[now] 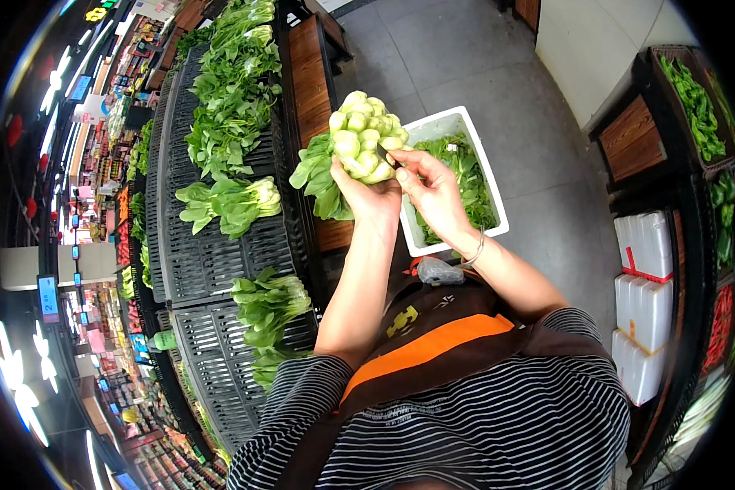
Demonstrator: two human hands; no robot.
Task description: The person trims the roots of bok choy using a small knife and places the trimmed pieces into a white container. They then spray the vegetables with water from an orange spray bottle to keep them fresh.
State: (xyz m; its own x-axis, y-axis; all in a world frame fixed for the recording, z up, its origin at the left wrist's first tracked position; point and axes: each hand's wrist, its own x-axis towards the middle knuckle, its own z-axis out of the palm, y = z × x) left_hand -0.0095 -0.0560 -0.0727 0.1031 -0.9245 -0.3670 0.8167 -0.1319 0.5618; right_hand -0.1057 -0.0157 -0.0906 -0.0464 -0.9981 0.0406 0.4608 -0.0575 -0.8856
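My left hand (366, 194) is wrapped round a bunch of bok choy (365, 131), its pale green stem ends facing up and its leaves hanging to the left. Against the right side of the stems, my right hand (429, 181) is closed in a pinch. A small dark thing shows at its fingertips, too small to name. Beneath the right hand stands a white foam box (498, 204) with leafy greens (465, 167) inside.
On the left, a black slatted display rack (212, 269) carries several bunches of leafy greens (241, 200). White foam boxes (641, 310) are stacked at the right beside a shelf with green peppers (694, 110). A grey plastic bag (439, 272) lies by my apron.
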